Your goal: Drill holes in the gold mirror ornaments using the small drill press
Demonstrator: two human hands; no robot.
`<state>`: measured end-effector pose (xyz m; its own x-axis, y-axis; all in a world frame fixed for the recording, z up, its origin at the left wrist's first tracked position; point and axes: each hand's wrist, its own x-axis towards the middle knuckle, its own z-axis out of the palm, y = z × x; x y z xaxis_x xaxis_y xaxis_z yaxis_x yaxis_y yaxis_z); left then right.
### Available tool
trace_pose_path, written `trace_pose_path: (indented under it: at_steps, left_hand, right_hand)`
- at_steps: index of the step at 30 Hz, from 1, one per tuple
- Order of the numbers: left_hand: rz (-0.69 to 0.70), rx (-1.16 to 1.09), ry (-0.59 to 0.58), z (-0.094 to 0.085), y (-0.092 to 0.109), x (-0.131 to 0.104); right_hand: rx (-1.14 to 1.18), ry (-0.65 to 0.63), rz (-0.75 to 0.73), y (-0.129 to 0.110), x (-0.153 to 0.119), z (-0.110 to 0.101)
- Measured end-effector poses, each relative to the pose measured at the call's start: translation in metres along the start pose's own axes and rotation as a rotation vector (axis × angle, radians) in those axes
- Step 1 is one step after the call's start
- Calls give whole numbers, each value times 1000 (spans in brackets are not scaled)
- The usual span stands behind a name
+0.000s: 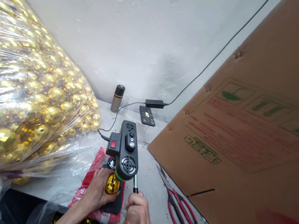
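Observation:
A shiny gold faceted ball [112, 185] sits in the grip of my left hand [100, 189], its fingers and thumb curled round the sides. Just above it is the rounded front end of a small black bench drill press [125, 149] with a red switch. My right hand [137, 217] is wrapped round the black grip of the machine's lever [135, 183], right of the ball. Under the machine's base [113, 205] lies a red plastic sheet [84, 188]. The drill bit is hidden from this angle.
A large clear bag of gold balls [27, 101] fills the left side. On the right leans a cardboard box [246, 141], with red-handled scissors [179, 210] beside it. A bottle [117, 98], a phone [147, 116] and a power adapter [155, 103] with its cable stand near the wall.

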<state>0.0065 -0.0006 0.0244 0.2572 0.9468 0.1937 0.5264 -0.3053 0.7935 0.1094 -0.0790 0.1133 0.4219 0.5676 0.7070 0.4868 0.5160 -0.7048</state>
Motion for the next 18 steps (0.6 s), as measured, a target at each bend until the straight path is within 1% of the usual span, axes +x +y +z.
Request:
trace_pose_path:
  at_steps: [6,11,15,18]
  left_hand:
    - [-6,-13,-8,-1,1,1]
    - [4,-31,4,-1,1,1]
    - [13,-22,16,0,0,0]
    - [3,-9,14,1,-1,0]
  right_hand:
    - [2,26,15,-2,1,3]
    - [-2,12,24,-1,-2,2]
    - [18,25,32,-1,-3,2]
    - [-13,26,20,-1,-2,3]
